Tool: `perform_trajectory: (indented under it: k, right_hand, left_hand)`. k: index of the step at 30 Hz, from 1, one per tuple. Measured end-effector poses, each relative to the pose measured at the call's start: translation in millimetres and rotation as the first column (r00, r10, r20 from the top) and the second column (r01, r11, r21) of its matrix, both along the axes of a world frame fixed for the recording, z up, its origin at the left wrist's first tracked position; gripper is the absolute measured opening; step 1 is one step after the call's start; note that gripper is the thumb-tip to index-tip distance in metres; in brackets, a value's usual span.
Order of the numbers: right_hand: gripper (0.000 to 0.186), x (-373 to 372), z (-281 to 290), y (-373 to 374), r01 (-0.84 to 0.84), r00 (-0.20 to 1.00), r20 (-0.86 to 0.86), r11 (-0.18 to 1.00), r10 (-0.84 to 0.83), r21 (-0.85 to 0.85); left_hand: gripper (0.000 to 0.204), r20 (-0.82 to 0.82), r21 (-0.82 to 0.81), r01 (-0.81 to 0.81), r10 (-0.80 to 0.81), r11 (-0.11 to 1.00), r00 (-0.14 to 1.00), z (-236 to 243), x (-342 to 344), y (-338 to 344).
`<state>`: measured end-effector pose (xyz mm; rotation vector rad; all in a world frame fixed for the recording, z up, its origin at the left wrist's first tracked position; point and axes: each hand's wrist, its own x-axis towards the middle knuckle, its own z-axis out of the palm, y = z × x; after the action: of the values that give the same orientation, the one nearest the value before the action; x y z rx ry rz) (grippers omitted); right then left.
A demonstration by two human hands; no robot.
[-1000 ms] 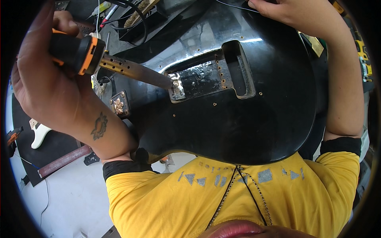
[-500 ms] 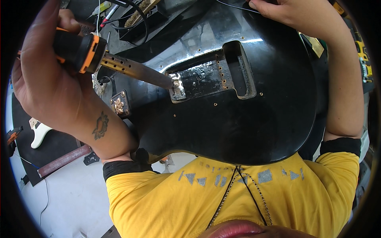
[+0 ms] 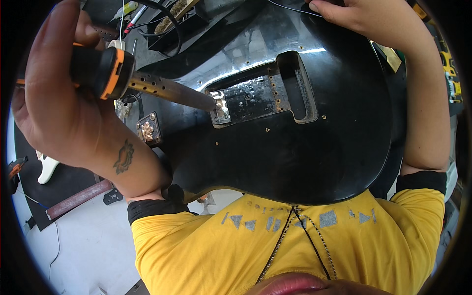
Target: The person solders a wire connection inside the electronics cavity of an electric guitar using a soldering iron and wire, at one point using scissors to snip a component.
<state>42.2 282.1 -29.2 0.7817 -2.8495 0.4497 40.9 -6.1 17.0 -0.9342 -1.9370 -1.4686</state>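
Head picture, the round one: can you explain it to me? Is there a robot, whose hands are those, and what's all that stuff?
No robot here, just a person. The camera sits on their head and looks down, and its wide lens bends things near the edges. That's why you see their yellow shirt at the bottom. The left hand holds a soldering iron, pointed at a shiny metal plate in a hollow of a black electric guitar body. The right hand is at the guitar's far edge, near a thin wire; some fingers are out of view. A brush lies beyond the guitar.
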Motion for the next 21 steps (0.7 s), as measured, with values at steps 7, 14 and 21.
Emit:
perform_trajectory:
  k: [7, 14, 21]
  right_hand:
    - [0.012, -22, -7, 10, 0.028, 0.979, 0.202, 0.998, -0.016, -0.054]
    - [0.012, -21, -4, 9, 0.025, 0.979, 0.201, 0.999, -0.015, -0.046]
    - [0.012, -3, 1, 1, -0.013, 1.000, 0.008, 1.000, 0.013, -0.001]
  left_hand:
    - [0.018, 0.109, 0.005, 0.087, -0.087, 0.996, 0.990, 3, 1, 2]
    - [0.017, 0.107, -0.023, 0.102, -0.099, 0.995, 0.989, 5, 0, 0]
    - [0.018, 0.079, -0.069, 0.050, -0.044, 0.996, 0.996, 4, 2, 2]
